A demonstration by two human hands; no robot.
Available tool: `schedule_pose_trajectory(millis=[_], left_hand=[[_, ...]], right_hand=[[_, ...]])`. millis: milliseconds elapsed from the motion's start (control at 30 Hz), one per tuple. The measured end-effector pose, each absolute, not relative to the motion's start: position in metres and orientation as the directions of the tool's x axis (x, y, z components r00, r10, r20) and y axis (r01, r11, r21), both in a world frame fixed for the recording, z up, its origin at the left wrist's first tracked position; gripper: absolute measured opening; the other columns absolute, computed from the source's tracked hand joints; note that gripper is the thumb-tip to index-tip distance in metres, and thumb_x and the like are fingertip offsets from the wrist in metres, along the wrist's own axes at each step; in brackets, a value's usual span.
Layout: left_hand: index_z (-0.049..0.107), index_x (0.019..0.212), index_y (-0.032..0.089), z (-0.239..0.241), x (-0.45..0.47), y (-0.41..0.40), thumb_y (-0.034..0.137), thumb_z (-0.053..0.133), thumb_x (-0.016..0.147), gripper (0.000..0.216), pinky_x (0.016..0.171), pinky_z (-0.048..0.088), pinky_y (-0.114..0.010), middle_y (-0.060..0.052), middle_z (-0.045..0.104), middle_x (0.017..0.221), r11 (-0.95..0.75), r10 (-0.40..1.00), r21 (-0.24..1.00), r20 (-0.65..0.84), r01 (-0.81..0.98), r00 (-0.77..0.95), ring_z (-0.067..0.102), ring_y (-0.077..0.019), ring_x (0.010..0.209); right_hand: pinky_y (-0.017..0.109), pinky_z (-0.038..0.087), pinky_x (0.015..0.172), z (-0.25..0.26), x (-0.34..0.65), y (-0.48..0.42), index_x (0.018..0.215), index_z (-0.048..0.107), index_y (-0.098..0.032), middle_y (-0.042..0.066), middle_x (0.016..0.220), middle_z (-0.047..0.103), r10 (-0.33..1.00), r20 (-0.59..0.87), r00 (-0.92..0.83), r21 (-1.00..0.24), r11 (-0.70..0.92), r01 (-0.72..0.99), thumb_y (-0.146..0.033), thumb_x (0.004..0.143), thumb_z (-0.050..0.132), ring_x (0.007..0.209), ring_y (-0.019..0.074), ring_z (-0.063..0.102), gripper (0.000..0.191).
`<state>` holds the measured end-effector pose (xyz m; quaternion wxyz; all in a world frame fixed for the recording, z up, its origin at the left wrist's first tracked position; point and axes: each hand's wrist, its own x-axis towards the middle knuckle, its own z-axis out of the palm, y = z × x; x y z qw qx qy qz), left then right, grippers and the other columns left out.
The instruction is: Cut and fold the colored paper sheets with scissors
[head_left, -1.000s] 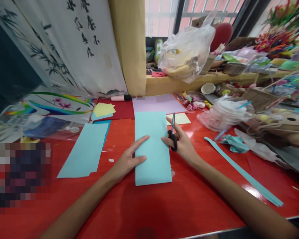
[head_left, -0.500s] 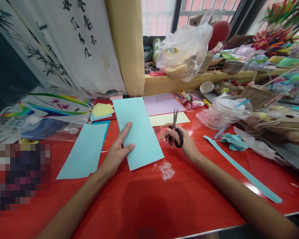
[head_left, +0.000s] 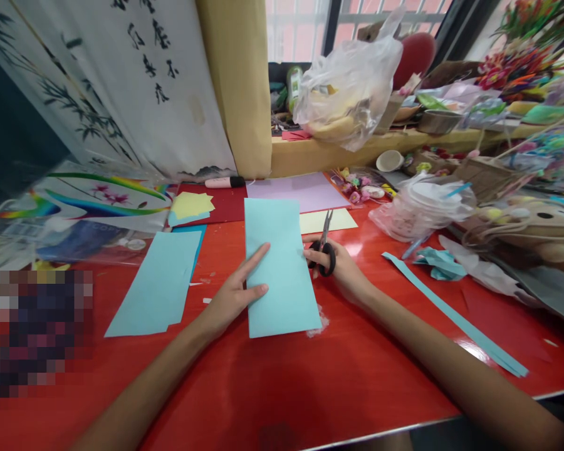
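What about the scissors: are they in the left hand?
No, the scissors are in the right hand, while the left hand holds the left side of the central light blue sheet.

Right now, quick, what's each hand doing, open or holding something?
Left hand: holding the middle pale-blue rectangular paper sheet by its left edge.
Right hand: holding the black-handled metal scissors, blades pointing away.

We are viewing smooth, matt blue paper (head_left: 282,272) at frame center, metal-bladed scissors (head_left: 324,237) beside it, and a glossy red tabletop (head_left: 380,376) gleaming lower right.
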<state>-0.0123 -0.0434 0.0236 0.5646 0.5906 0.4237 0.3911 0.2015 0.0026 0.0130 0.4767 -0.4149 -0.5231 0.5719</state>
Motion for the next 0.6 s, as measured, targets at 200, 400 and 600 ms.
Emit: schedule_pose_trajectory(millis=[200, 400, 600], left_hand=[[0.036, 0.133, 0.04, 0.023, -0.009, -0.047, 0.033, 0.06, 0.077, 0.061, 0.098, 0.04, -0.041, 0.006, 0.027, 0.145, 0.053, 0.921, 0.996, -0.077, 0.071, 0.383, 0.029, -0.0281, 0.131], [0.035, 0.132, 0.042, 0.024, -0.007, -0.049, 0.033, 0.061, 0.077, 0.061, 0.097, 0.041, -0.04, 0.007, 0.027, 0.145, 0.085, 0.898, 0.994, -0.108, 0.074, 0.427, 0.032, -0.0285, 0.129], [0.023, 0.137, 0.042, 0.022, -0.001, -0.046, 0.029, 0.064, 0.075, 0.075, 0.092, 0.045, -0.035, 0.001, 0.035, 0.142, 0.11, 0.962, 0.986, -0.075, -0.122, 0.261, 0.042, -0.0259, 0.122]], right_hand=[[0.027, 0.046, 0.061, 0.015, 0.2, -0.002, 0.103, 0.056, -0.018, 0.001, 0.075, 0.058, 0.967, -0.05, -0.251, -0.954, -0.12, -0.274, -0.026, 0.069, 0.067, 0.065, 0.0122, 0.055, 0.037], [0.033, 0.046, 0.078, 0.015, 0.2, -0.003, 0.09, 0.06, -0.016, 0.004, 0.09, 0.063, 0.968, 0.013, -0.251, -0.96, -0.058, -0.273, -0.023, 0.067, 0.068, 0.081, 0.0164, 0.059, 0.025], [0.032, 0.046, 0.074, 0.016, 0.2, -0.003, 0.09, 0.06, -0.016, 0.003, 0.086, 0.063, 0.982, 0.012, -0.187, -0.978, -0.028, -0.208, -0.023, 0.066, 0.068, 0.078, 0.0162, 0.058, 0.026]])
